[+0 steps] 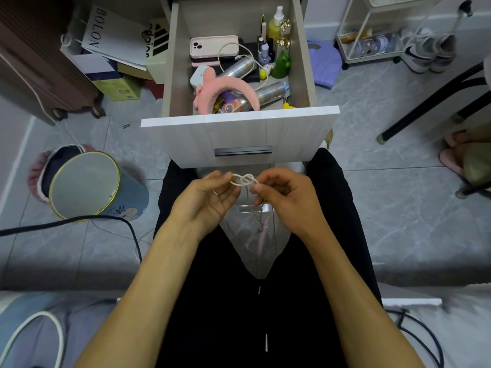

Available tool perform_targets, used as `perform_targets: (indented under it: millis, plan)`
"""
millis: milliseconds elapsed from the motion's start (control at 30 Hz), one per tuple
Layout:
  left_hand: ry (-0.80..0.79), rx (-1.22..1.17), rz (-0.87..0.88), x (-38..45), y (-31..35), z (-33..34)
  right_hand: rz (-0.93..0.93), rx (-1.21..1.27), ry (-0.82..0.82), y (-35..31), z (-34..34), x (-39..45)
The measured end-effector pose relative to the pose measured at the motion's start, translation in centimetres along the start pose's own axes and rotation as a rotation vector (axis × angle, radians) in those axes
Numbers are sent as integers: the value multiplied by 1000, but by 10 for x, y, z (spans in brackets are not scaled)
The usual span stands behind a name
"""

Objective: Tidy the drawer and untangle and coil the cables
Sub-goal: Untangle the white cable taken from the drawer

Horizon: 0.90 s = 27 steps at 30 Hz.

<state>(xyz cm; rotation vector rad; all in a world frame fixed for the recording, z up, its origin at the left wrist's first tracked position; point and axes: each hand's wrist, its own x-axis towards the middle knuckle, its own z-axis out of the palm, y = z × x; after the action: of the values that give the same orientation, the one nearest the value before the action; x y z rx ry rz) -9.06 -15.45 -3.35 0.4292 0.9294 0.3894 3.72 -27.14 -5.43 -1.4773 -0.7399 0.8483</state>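
Left hand (210, 193) and right hand (285, 193), fingers curled, each pinch a side of the knotted white cable (244, 179), below the open drawer (239, 134) front.

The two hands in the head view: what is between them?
Between the left hand and the right hand, the head view shows a knotted loop of white cable, pinched by both, in front of the open drawer.
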Motion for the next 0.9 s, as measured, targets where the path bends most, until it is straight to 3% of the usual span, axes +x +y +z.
perform_targets:
  millis: [100,233,267,333,467,500,567,767,900]
  plan:
    - [-52,248,157,-1,2,-3,30,13,-56,0,0,0]
    - [-162,1023,414,-9,12,0,55,50,-74,0,-3,0]
    - [-173,1119,451,-10,14,0,54,62,-78,-1,-2,1]
    - [-128,1084,460,-9,13,3,65,105,-72,-3,1,1]
    - [105,437,274,-1,12,-1,100,146,-42,-2,0,2]
    - [119,371,272,1,14,-5,106,138,-38,-1,-3,1]
    - [81,419,287,-1,14,-9,114,119,-29,1,-8,0]
    - [-59,898,294,-10,2,-2,125,92,-66,0,-4,2]
    - [-60,870,352,-8,-3,1,147,124,-69,-2,-4,1]
